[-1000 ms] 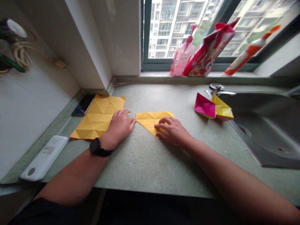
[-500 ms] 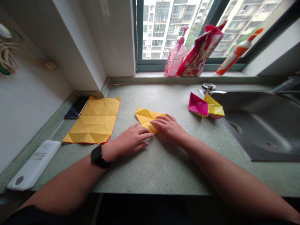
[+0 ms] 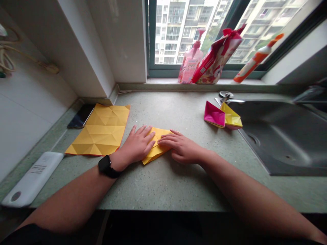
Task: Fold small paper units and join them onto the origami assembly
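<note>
A folded yellow sheet of origami paper (image 3: 155, 155) lies on the counter between my hands, partly hidden under both. My left hand (image 3: 136, 143), with a black watch on its wrist, rests on the paper's left side, fingers stretched out. On the right side of the paper lies my right hand (image 3: 180, 146), its fingers extended and pressing flat. To the left is a larger creased yellow sheet (image 3: 102, 132) with a red edge showing underneath. Two folded paper boats, one magenta (image 3: 214, 115) and one yellow (image 3: 231, 116), sit together by the sink.
A dark phone (image 3: 81, 116) lies partly beside the large sheet, and a white oblong device (image 3: 33, 180) is at the counter's left. The metal sink (image 3: 281, 136) is on the right. A pink pump bottle (image 3: 190, 64), a red bag (image 3: 217, 58) and an orange-white bottle (image 3: 252, 63) stand on the windowsill.
The folded paper has moved nearer to me and lies turned, with a folded flap now showing. My left hand has shifted up onto it; my right hand has moved slightly left and down.
</note>
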